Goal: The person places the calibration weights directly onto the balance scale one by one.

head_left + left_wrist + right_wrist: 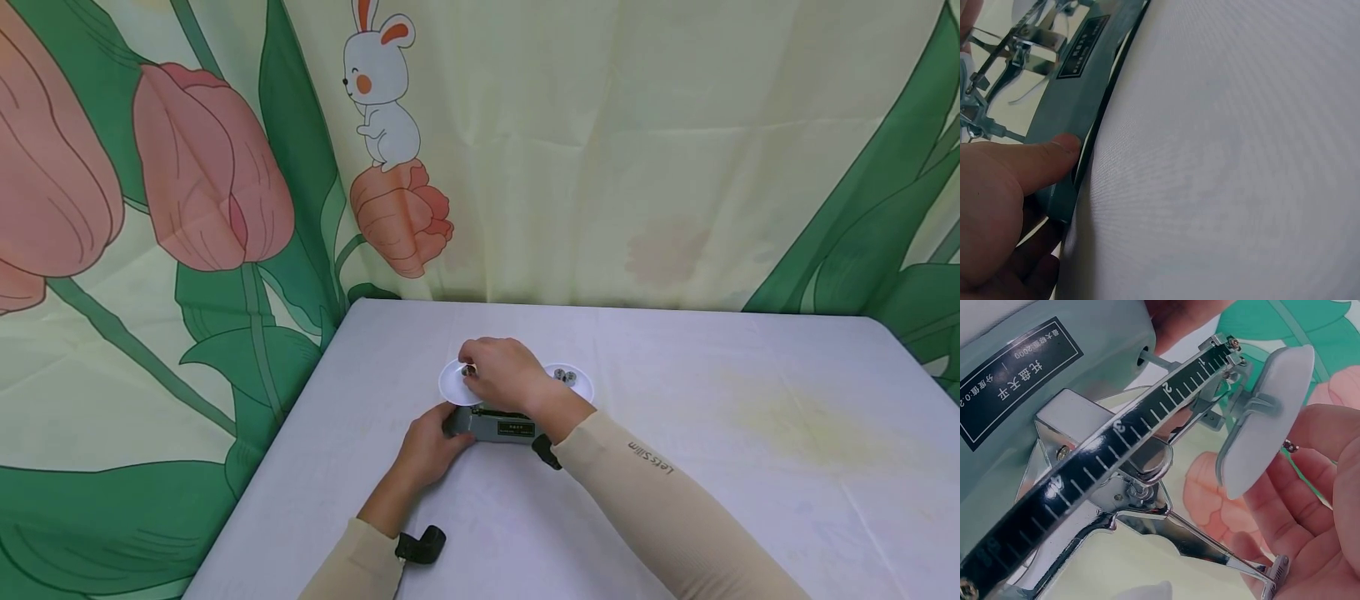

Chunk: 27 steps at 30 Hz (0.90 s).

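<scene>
A grey-green pan balance stands on the table with a white pan at either side. My left hand grips the left end of its base, the thumb along the front face and the fingers round behind. Over the left pan is my right hand, fingers curled in at a small shiny metal piece by the rim. Part of that piece is hidden by the fingers. Two small metal pieces lie in the right pan, partly behind my right wrist.
A graduated beam and a metal pointer plate sit close to my right hand. White cloth covers the table. Behind it hangs a curtain printed with tulips and a rabbit.
</scene>
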{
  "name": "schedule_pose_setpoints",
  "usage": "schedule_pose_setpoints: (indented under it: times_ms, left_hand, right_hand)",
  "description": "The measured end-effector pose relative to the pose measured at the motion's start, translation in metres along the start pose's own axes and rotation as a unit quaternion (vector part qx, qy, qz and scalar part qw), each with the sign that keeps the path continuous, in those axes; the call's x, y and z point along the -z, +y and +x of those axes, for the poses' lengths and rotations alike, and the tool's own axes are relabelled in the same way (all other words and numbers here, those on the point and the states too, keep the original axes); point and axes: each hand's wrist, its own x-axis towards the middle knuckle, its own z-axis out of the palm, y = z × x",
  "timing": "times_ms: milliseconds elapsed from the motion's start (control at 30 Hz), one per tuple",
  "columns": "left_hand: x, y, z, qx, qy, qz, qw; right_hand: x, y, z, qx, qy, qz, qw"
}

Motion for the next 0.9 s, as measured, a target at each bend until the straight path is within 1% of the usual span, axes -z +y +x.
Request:
schedule_pose_setpoints:
  times_ms: [167, 233, 367, 467, 567, 800, 900]
  left_hand:
    - [0.000, -0.001, 0.000, -0.004, 0.001, -0.001, 1.0000]
    - [0.000, -0.001, 0.000, -0.005, 0.002, -0.002, 1.0000]
    - [0.000, -0.001, 0.001, -0.005, 0.003, -0.002, 1.0000]
    - [-0.001, -0.001, 0.001, -0.007, 0.004, 0.000, 1.0000]
    - [-0.002, -0.001, 0.001, -0.008, 0.005, 0.005, 0.9999]
    - [-0.003, 0.000, 0.000, 0.000, 0.007, 0.001, 1.0000]
    - [-0.003, 0.000, -0.001, -0.001, 0.010, 0.001, 1.0000]
  right_hand:
    - [0.001, 0.000, 0.000, -0.002, -0.006, 0.011, 0.9999]
    - [0.003, 0.000, -0.001, -0.008, -0.011, 0.031, 0.9994]
    - [0.010, 0.001, -0.006, -0.022, -0.014, 0.089, 0.9957]
    - [0.014, 0.004, -0.011, -0.022, -0.001, 0.121, 0.9924]
    - [0.019, 0.009, -0.016, -0.020, 0.017, 0.139, 0.9900]
    - [0.032, 0.022, -0.032, -0.028, 0.047, 0.166, 0.9846]
    - [0.037, 0.027, -0.042, -0.038, 0.057, 0.166, 0.9837]
